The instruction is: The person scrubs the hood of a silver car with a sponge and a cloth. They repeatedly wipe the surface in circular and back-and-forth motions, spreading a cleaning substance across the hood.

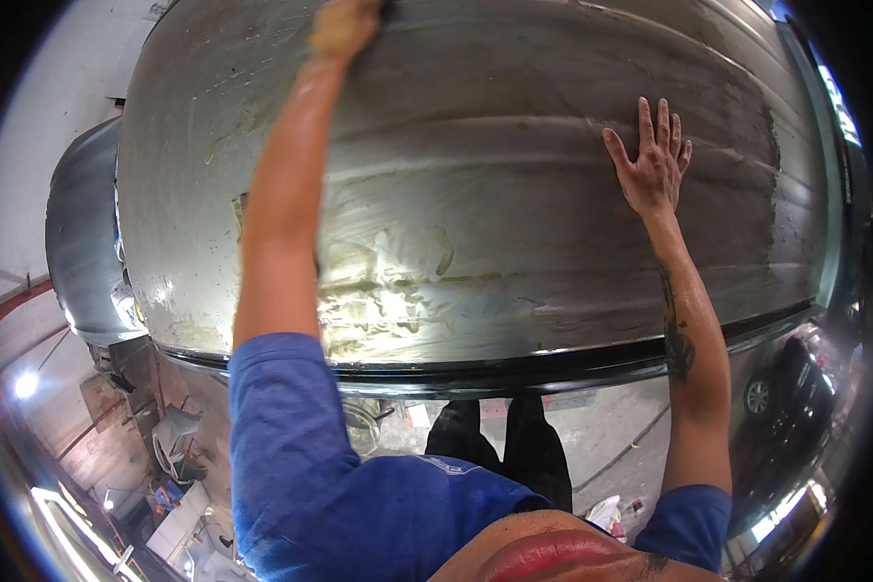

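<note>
A wet grey vehicle roof (495, 211) with long raised ribs spreads in front of me. My left hand (345, 29) reaches to its far side, blurred, and is closed around a dark object (388, 9). That object is mostly hidden and cut by the top edge of the view, so its kind is unclear. Flat on the roof at the right, palm down and fingers spread, rests my right hand (653, 171). Beside my left forearm a small brownish piece (240, 211) shows on the panel, partly covered by the arm. Murky streaks and a bright glare mark the near left surface.
Black trim (509, 367) runs along the roof's near edge, in front of my legs (498, 436). Another dark car body (84, 233) stands beyond the left end. A black car (786, 422) is behind me at right. A cable (626, 447) crosses the floor.
</note>
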The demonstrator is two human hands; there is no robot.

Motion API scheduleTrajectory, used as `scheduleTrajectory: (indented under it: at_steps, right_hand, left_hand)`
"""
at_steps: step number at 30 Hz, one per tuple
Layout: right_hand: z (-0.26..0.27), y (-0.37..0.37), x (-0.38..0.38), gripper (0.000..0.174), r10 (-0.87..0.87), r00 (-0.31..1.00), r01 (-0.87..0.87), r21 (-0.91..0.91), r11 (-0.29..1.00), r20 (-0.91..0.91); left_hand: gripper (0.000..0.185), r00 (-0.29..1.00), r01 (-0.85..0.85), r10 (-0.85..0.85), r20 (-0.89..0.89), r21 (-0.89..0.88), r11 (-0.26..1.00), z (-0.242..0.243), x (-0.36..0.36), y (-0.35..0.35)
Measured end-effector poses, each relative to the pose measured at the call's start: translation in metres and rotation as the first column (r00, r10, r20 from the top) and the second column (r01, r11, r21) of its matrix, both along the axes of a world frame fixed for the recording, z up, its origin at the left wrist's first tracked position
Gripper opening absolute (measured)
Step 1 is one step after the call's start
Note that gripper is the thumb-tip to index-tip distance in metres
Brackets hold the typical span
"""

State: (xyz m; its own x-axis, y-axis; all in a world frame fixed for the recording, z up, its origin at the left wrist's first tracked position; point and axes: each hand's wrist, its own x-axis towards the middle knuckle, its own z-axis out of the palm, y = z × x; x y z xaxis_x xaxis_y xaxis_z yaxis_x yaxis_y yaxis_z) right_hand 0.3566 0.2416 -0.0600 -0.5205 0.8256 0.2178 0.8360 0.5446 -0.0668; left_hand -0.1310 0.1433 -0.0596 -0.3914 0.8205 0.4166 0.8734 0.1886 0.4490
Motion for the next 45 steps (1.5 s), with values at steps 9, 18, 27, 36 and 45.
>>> scheduleTrajectory:
  at_steps: [9,18,27,36,45]
  right_hand:
    - [0.0,0.0,-0.001,0.095,-0.014,0.999,0.015,-0.013,1.0,0.036]
    - [-0.002,-0.002,0.001,0.094,0.019,1.0,-0.018,0.017,1.0,-0.017]
    - [-0.002,-0.001,0.0,0.092,0.012,1.0,-0.011,0.03,0.999,-0.023]
    - [-0.003,-0.001,0.001,0.092,0.022,0.999,-0.02,0.048,0.999,-0.033]
    - [0.0,-0.001,0.0,0.093,0.005,1.0,-0.005,0.015,1.0,0.012]
  left_hand:
    - [0.032,0.995,-0.032,0.028,-0.1,-0.041,0.999,0.011,0.087,0.069]
    - [0.028,0.958,-0.197,0.192,-0.212,-0.002,0.98,0.023,0.008,-0.023]
    - [0.023,0.982,0.034,-0.027,-0.186,0.037,0.999,0.028,0.032,-0.001]
    - [0.02,0.977,0.089,-0.076,-0.199,0.059,0.994,-0.005,-0.004,0.001]
    - [0.023,0.99,0.047,-0.035,-0.14,0.079,0.996,0.03,0.084,0.041]
